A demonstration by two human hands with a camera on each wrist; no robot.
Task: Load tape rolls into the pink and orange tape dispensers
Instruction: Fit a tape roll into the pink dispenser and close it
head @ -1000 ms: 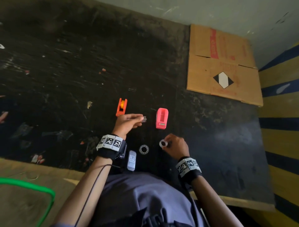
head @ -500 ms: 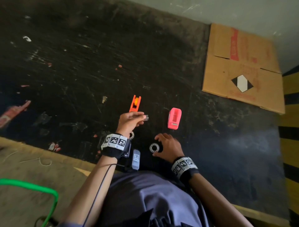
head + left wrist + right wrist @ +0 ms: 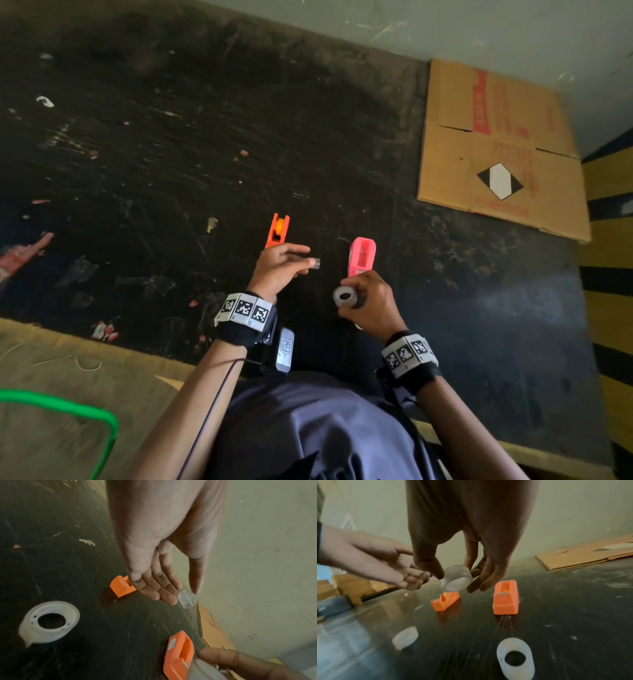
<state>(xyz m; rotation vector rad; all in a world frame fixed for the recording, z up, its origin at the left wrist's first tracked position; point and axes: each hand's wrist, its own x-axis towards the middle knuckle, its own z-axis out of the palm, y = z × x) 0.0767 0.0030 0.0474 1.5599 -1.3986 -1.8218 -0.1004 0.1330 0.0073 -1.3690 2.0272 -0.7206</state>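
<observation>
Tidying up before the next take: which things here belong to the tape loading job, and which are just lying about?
Job:
pink dispenser
orange dispenser
tape roll in right hand
clear spool pinched by left hand
spare rolls

Lying about:
cardboard
green hoop

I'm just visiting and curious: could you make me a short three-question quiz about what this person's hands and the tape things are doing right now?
1. True or false: the clear tape roll is gripped by the right hand.
2. What does the left hand pinch? A) the small clear plastic spindle B) scissors C) a pen
3. Fill in: the pink plastic tape dispenser stands on the black scratched table with its roll slot ____.

Key: 1 true. 2 A. 3 empty; the smaller orange tape dispenser beside it shows a yellow part inside its slot.
</observation>
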